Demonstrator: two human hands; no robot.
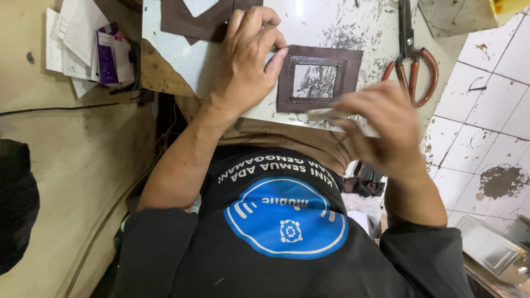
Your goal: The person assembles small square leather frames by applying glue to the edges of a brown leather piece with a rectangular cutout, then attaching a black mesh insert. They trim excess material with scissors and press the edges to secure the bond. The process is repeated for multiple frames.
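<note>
One white work board [309,16] lies ahead. Two brown leather pieces rest on it: a larger piece [204,19] beyond, and one window-cut frame [317,80] at its near edge. Left hand [245,60] presses the frame's left side, fingers curled. Right hand [381,124], blurred, pinches one thin pale tool [326,112] at the frame's near edge. One pair of scissors [411,60] lies right.

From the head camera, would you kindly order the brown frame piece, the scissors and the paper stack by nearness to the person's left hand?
1. Brown frame piece: touching the left hand, on its right in the picture.
2. Paper stack: at the picture's left edge.
3. Scissors: at the far right.
</note>
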